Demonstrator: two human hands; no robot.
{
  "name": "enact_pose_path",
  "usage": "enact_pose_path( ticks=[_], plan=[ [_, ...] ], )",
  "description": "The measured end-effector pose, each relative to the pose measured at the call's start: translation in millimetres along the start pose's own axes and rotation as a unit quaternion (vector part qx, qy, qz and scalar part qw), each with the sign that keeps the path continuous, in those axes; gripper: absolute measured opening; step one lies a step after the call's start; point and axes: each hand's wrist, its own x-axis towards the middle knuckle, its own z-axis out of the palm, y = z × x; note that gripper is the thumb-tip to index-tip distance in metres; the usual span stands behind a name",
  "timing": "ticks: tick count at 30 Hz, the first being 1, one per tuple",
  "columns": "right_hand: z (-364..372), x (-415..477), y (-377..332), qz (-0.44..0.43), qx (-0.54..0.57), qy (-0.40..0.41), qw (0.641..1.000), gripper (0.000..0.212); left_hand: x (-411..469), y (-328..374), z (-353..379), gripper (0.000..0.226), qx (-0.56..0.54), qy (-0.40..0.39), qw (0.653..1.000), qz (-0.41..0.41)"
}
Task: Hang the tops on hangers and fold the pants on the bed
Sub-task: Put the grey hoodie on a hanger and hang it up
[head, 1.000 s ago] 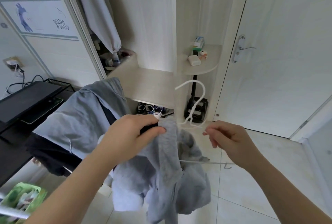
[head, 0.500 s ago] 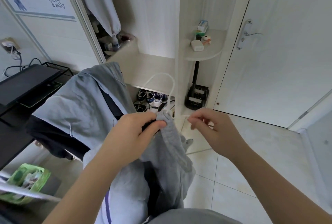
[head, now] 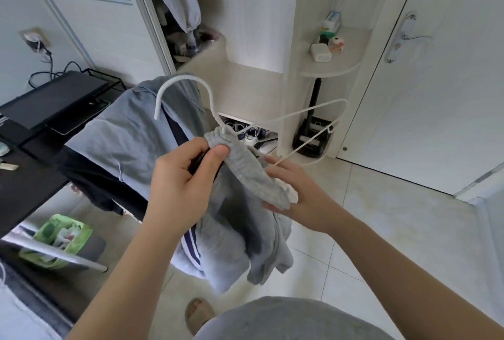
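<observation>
**A:** Checking left of the white hanger (head: pixel 186 78) first: green basket (head: pixel 57 238) way down low, then a blue-grey garment (head: pixel 122 132) draped just behind the hook. And the hands?

**B:** Left hand (head: pixel 185 184) right under the hook, fingers curled, thumb pinching the neck of the grey top (head: pixel 234 247) bunched at the hanger's neck, the rest dangling below. Right hand (head: pixel 297 197) under the hanger's bare arm, fingers mostly straight, ribbed edge lying across the palm.

**A:** Further right?

**B:** Corner shelf (head: pixel 335 66), then a closed white door (head: pixel 436 94).
</observation>
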Motion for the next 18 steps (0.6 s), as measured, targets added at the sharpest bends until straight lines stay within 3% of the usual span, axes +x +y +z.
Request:
enact_pose_path(
  ticks=[3,6,10,12,18],
  plan=[
    [7.9,8.8,1.7,0.025,0.043,-0.049,0.998,0.042,5.2,-1.4,3.7,0.043,-0.030,0.003,0.999,-0.019],
    [14.6,9.5,12.2,0.043,0.006,-0.069,0.997,0.030,7.4,-10.8,8.2,0.032,-0.072,0.009,0.996,-0.057],
    [13.9,2.7,28.6,0.028,-0.004,-0.017,0.999,0.018,10.0,-26.8,10.1,0.020,-0.120,0.031,0.987,-0.104],
    [9.3,-2.1,33.5,0.092,0.019,-0.018,0.995,0.016,10.9,-32.8,11.5,0.018,-0.125,0.037,0.985,-0.116],
    [6.1,-11.7,46.7,0.132,-0.104,-0.209,0.963,0.031,11.1,-39.8,17.5,0.012,-0.126,0.000,0.986,-0.108]
  ],
)
